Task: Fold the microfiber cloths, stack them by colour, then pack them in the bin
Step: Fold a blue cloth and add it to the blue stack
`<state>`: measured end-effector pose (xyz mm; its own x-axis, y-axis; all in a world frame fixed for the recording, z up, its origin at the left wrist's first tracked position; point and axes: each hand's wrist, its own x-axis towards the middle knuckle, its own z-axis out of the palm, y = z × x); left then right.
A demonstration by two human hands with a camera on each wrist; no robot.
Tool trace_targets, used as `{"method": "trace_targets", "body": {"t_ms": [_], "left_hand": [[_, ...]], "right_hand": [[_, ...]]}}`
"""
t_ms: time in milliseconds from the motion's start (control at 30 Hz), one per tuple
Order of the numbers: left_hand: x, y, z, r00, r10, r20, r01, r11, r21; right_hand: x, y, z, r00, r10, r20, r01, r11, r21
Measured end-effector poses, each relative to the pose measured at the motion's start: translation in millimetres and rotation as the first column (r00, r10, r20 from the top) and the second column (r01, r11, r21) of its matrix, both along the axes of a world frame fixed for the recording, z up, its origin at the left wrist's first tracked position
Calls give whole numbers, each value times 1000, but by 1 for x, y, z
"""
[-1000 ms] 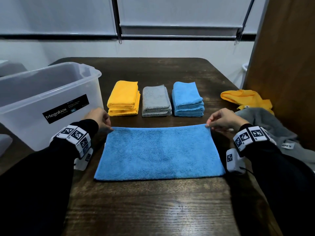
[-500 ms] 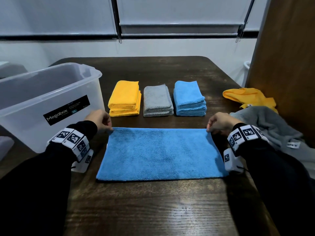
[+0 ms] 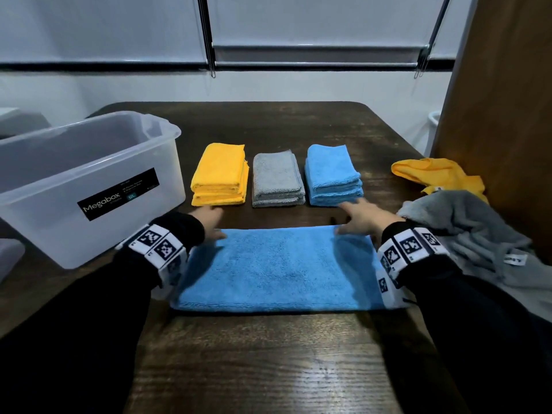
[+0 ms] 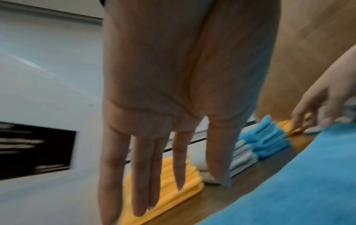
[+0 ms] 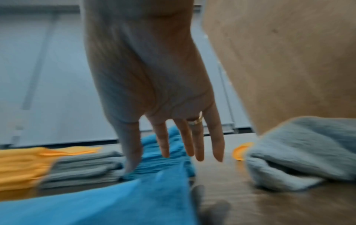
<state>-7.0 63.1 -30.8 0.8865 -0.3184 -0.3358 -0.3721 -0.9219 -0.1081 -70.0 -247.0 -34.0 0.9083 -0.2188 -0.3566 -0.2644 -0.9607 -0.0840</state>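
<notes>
A blue cloth folded in half lies flat on the dark wooden table in front of me. My left hand hovers with straight fingers over its far left corner, holding nothing. Over the far right corner my right hand is spread the same way, empty. Behind the cloth stand three folded stacks: yellow, grey and blue. In the left wrist view the palm is flat and the fingers straight. The right wrist view shows extended fingers above the blue cloth.
A clear plastic Megabox bin stands at the left of the table. At the right lie an unfolded yellow cloth and a crumpled grey cloth, next to a brown wooden panel.
Both hands have let go of the cloth's far corners and straightened their fingers. They have moved a little forward, toward the folded stacks.
</notes>
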Motion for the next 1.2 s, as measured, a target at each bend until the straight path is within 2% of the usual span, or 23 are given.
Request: {"method": "trace_targets", "body": {"t_ms": [100, 200, 300, 500, 600, 733, 800, 933, 1000, 1133, 1200], "left_hand": [[-34, -35, -3, 976, -116, -182, 96, 988, -117], [-58, -59, -8, 939, -82, -334, 80, 997, -17], [-67, -61, -23, 946, -28, -324, 81, 985, 150], [-76, -41, -31, 961, 9, -278, 24, 993, 116], [-79, -36, -30, 963, 12, -269, 16, 995, 102], [-76, -26, -25, 942, 66, -330, -52, 997, 52], [-77, -16, -19, 934, 130, -333, -130, 991, 24], [-86, 12, -9, 914, 300, -272, -361, 908, -211], [-92, 23, -9, 897, 345, -278, -421, 858, -295], [-105, 30, -12, 892, 310, -330, -423, 830, -364], [-110, 30, -13, 901, 316, -296, -419, 812, -407]], "right_hand": [[-13, 47, 2, 959, 205, -196, -191, 978, 87], [-21, 81, -3, 917, 280, -284, -282, 959, 33], [-28, 85, -21, 888, 325, -326, -347, 938, -8], [-39, 38, -31, 865, 387, -320, -394, 918, 46], [-45, 22, -30, 886, 335, -320, -347, 938, 23], [-54, 14, -27, 934, 221, -282, -233, 972, -11], [-60, 6, -26, 955, 145, -257, -152, 988, -7], [-76, -14, -19, 990, -45, -133, 56, 995, 80], [-84, -20, -17, 993, -40, -114, 54, 991, 126], [-99, -19, -16, 985, -2, -175, 20, 994, 103], [-106, -19, -17, 986, 6, -165, 13, 994, 112]]}}
